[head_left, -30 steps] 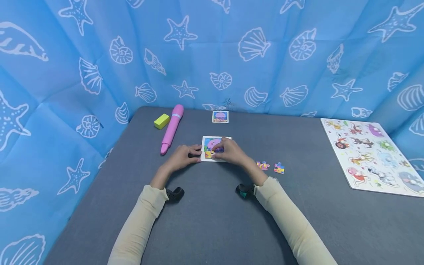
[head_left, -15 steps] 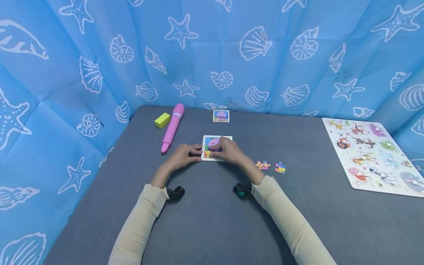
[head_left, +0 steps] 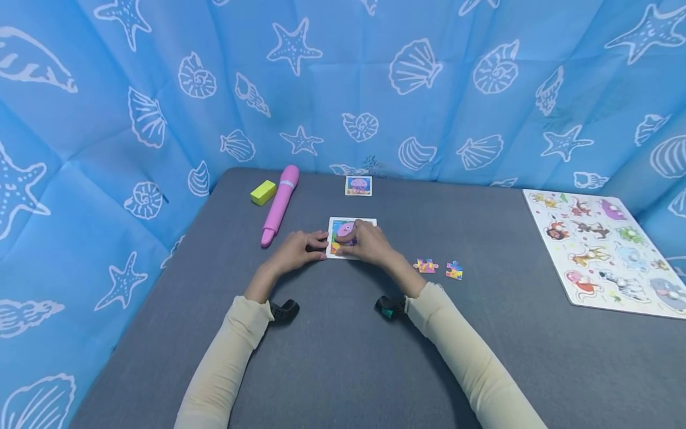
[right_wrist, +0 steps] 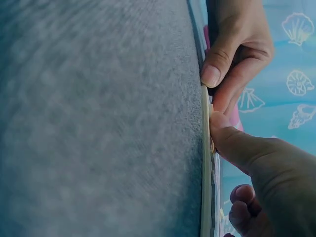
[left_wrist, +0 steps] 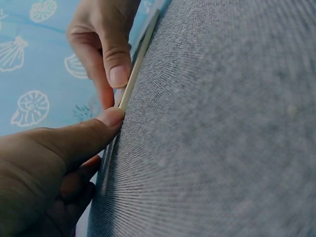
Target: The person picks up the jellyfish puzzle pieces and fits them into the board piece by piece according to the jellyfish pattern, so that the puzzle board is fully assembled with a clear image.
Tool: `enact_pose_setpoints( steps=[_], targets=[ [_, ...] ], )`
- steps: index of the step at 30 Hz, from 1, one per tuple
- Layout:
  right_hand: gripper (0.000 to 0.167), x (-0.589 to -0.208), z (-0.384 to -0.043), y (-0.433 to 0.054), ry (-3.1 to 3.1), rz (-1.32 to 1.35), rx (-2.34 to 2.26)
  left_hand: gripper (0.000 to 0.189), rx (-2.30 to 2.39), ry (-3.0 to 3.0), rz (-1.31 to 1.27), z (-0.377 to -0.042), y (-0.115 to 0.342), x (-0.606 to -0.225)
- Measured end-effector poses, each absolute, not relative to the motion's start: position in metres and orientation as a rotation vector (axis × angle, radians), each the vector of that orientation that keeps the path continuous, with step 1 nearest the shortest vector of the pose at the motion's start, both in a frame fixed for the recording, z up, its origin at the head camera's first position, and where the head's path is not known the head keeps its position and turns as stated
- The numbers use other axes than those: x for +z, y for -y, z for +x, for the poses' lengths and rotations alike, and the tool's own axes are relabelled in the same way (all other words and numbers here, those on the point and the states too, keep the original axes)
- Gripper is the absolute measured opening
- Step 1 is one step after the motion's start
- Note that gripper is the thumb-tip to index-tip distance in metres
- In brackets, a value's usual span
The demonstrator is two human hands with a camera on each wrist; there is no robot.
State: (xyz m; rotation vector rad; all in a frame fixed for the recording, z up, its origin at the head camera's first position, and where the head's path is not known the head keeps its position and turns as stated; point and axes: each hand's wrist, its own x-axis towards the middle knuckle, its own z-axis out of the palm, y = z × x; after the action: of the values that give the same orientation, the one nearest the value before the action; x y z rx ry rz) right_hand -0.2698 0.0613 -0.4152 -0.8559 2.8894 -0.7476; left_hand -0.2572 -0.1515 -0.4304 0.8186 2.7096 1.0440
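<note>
A small white-framed jigsaw puzzle (head_left: 346, 228) with a pink jellyfish picture lies on the dark tabletop. My left hand (head_left: 298, 249) holds its left side, the thumb at the near corner and the fingers along the left edge. Over the right part of the puzzle, my right hand (head_left: 370, 243) pinches a small yellowish puzzle piece (right_wrist: 211, 109) between thumb and index finger at the near edge. The right wrist view shows that piece standing slightly above the frame. My right fingers hide much of the picture. Two loose puzzle pieces, one pink-yellow (head_left: 426, 266) and one blue-yellow (head_left: 454, 270), lie to the right.
Behind the puzzle lies a small jellyfish picture card (head_left: 358, 186). A pink microphone-like stick (head_left: 281, 205) and a yellow-green block (head_left: 263, 193) sit at the back left. A large animal knob puzzle board (head_left: 605, 247) lies at the right. A blue shell-print curtain (head_left: 332, 83) hangs behind.
My right hand has shifted slightly left on the puzzle, and its fingers now cover more of the yellow piece. My left hand stays at the left edge. The head view has tilted slightly.
</note>
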Motion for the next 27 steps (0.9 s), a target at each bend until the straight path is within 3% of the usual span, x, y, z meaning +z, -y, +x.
enact_pose_setpoints(
  steps=[18, 27],
  targets=[
    [0.030, -0.412, -0.278, -0.059, -2.869, -0.682, -0.733, 0.036, 1.005, -2.720, 0.833, -0.255, 0.149, -0.428],
    [0.034, -0.411, -0.280, -0.104, -2.887, -0.593, -1.030, 0.040, 1.005, -2.734, 0.784, -0.252, 0.149, -0.424]
  ],
)
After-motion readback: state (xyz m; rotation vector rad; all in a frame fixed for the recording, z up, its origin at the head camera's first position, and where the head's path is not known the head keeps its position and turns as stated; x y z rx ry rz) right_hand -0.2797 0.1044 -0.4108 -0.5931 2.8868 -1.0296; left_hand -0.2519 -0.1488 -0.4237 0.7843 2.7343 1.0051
